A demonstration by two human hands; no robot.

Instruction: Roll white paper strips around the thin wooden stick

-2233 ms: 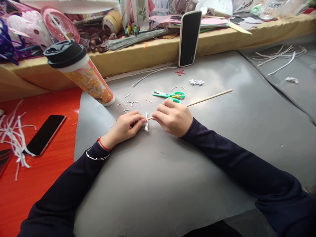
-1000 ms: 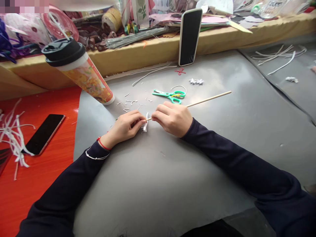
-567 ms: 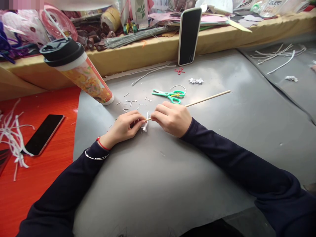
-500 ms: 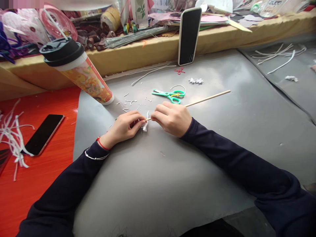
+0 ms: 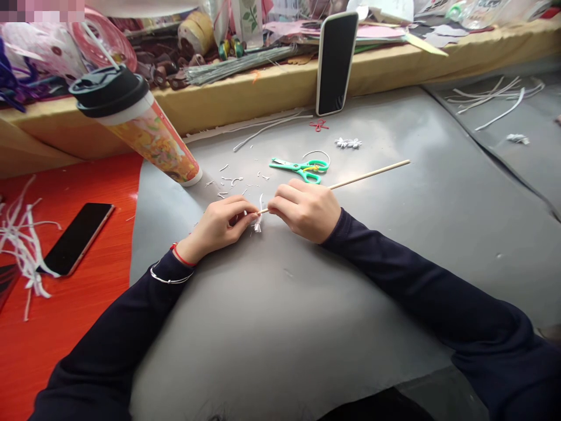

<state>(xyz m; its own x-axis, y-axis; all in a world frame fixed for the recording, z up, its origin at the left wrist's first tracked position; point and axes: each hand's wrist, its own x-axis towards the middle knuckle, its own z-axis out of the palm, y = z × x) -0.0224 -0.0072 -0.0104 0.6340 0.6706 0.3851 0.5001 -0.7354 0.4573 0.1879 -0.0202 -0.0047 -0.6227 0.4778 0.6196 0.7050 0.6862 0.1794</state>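
Note:
My right hand (image 5: 304, 210) is closed round a thin wooden stick (image 5: 370, 174), which slants up to the right behind the knuckles. The stick's tip reaches the fingertips of my left hand (image 5: 225, 222), whose thumb and forefinger pinch a small piece of white cord (image 5: 258, 225) with a frayed end. The pinched part of the cord is hidden by the fingers. Just beyond my hands lie green-handled scissors (image 5: 300, 168) with slightly parted blades, and scattered white cord scraps (image 5: 232, 181).
A patterned cup (image 5: 153, 137) with a black lid stands at left. One phone (image 5: 337, 64) leans upright at the back; another phone (image 5: 79, 240) lies on the red surface by white strips (image 5: 28, 251). White knotted cord (image 5: 348, 143) and a red cord bow (image 5: 319, 126) lie on the grey mat.
Both hands stay almost in place. The white cord at the stick's tip has shifted very slightly.

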